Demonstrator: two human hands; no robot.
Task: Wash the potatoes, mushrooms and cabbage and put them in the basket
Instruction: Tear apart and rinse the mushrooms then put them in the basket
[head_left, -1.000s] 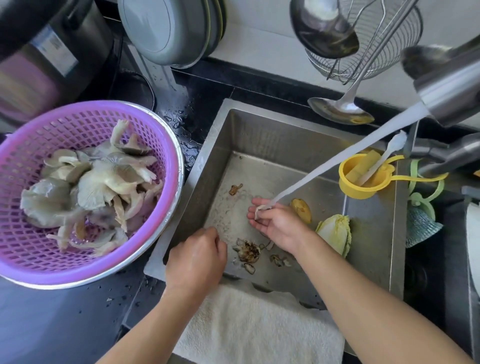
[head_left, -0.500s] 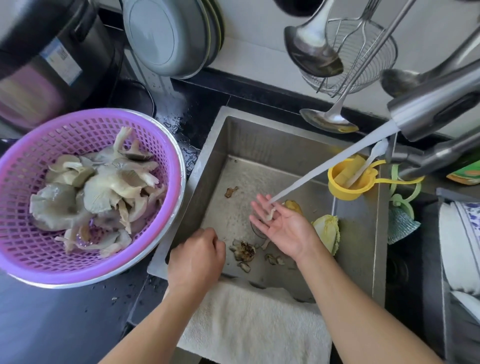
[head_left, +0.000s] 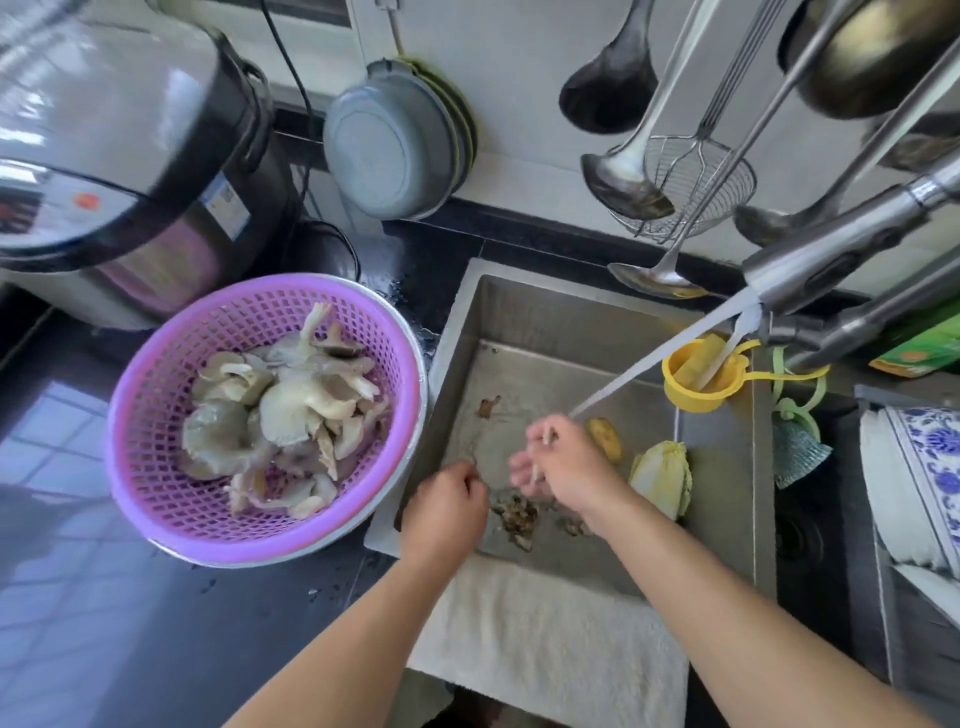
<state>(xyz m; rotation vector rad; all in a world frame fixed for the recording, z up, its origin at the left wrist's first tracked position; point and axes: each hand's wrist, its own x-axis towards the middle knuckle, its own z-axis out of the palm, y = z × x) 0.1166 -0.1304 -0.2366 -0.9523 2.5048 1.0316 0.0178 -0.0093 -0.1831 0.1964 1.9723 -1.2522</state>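
A purple basket (head_left: 136, 426) on the dark counter holds several grey oyster mushrooms (head_left: 291, 410). In the steel sink (head_left: 524, 317) lie a potato (head_left: 605, 439) and a piece of cabbage (head_left: 663, 479) at the right. Brown mushroom scraps (head_left: 517, 514) lie near the front wall. My right hand (head_left: 566, 465) is blurred under the water stream (head_left: 649, 364) and pinches a small pale mushroom piece. My left hand (head_left: 444, 512) hangs over the sink's front left corner with its fingers curled; I see nothing in it.
The faucet (head_left: 831, 260) runs from the upper right. A yellow holder (head_left: 696, 387) hangs on the sink's right wall. Ladles and a wire skimmer (head_left: 696, 187) hang above. A rice cooker (head_left: 130, 182) stands behind the basket, a white towel (head_left: 545, 639) covers the front edge, and plates (head_left: 914, 493) stand at the right.
My right hand went from an open palm under the stream to closed fingers round the pale piece, moving quickly. My left hand slid slightly right into the sink. The view tilted upward.
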